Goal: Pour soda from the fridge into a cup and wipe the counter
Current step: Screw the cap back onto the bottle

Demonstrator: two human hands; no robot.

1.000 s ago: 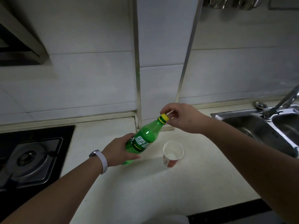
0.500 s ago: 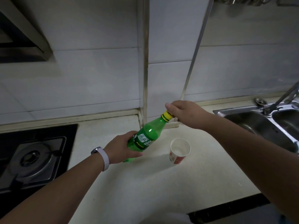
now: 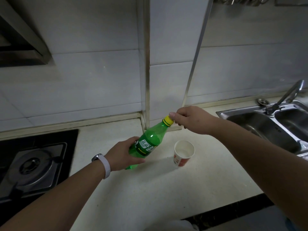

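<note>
Left hand wrapped around lower body of green soda bottle, fingers curled on label; bottle tilted with neck up and to the right, base lifted off or barely touching counter, which cannot be told for certain. Tilt presents cap toward opposite hand and keeps liquid away from neck. Right hand pinching yellow cap, thumb on top edge, fingers curled behind: a twisting hold, cap not yet off. Judged step: unscrewing before pouring.

Sink at right and stove at left, both well apart from work area. Paper cup upright on counter, just beside bottle on right side, mouth open and below neck, placed ready to receive pour. No soda visible inside.
</note>
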